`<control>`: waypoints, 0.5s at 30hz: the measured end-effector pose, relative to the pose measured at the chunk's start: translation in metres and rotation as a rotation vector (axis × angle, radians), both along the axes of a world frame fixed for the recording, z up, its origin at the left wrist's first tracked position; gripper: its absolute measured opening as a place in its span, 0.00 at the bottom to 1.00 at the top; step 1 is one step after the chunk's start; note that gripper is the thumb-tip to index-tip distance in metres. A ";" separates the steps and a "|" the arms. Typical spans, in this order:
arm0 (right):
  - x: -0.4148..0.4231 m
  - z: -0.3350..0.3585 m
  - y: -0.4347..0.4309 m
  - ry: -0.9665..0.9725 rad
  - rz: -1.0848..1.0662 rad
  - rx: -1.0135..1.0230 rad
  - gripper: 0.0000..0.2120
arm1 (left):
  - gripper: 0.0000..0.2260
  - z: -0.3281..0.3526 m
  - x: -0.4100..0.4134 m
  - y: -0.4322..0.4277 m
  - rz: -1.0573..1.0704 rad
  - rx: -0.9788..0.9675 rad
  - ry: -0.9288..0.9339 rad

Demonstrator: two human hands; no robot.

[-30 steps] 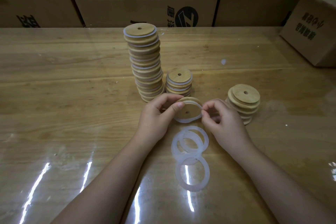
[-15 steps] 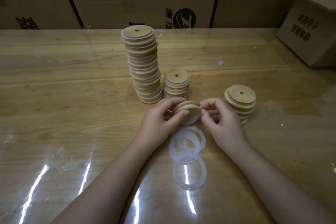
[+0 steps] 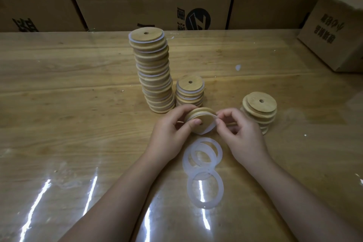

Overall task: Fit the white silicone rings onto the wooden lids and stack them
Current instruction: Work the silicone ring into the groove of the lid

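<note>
My left hand grips a round wooden lid, tilted on edge just above the table. A white silicone ring hangs partly round that lid, and my right hand pinches it at the lid's right edge. Behind stand a tall stack of ringed lids and a short ringed stack. At the right sits a stack of bare lids. Three loose white rings lie overlapping on the table between my forearms.
The wooden table has a glossy clear cover. Cardboard boxes line its far edge, and one more box stands on the table at the far right. A small white scrap lies behind the stacks.
The lid has tipped further on edge between my hands, and my right fingers have worked the ring along its right rim. The stacks and loose rings lie as before.
</note>
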State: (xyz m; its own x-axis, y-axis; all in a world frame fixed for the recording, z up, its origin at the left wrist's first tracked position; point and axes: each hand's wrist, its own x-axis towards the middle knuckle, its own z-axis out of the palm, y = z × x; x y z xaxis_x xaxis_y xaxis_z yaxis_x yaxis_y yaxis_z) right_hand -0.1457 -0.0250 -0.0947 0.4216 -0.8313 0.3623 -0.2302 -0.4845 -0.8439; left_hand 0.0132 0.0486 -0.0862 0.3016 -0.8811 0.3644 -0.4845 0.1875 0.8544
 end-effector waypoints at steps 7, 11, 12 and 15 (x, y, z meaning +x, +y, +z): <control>0.000 0.000 -0.002 -0.010 -0.011 0.107 0.08 | 0.13 0.003 0.000 0.000 -0.022 -0.009 0.003; 0.000 0.001 -0.003 0.018 0.018 0.149 0.04 | 0.11 0.002 0.001 -0.001 -0.033 0.007 0.050; 0.000 0.001 -0.003 0.022 0.027 0.168 0.03 | 0.11 0.002 0.001 -0.001 -0.035 0.014 0.066; 0.000 0.002 -0.004 0.042 0.054 0.189 0.03 | 0.10 0.001 0.003 -0.002 -0.026 0.044 0.111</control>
State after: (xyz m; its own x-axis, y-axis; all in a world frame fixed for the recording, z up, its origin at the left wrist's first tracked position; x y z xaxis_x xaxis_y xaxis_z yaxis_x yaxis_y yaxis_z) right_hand -0.1454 -0.0294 -0.0923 0.4785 -0.8588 0.1831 -0.2450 -0.3308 -0.9113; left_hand 0.0157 0.0467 -0.0854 0.3144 -0.9035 0.2912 -0.3823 0.1603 0.9100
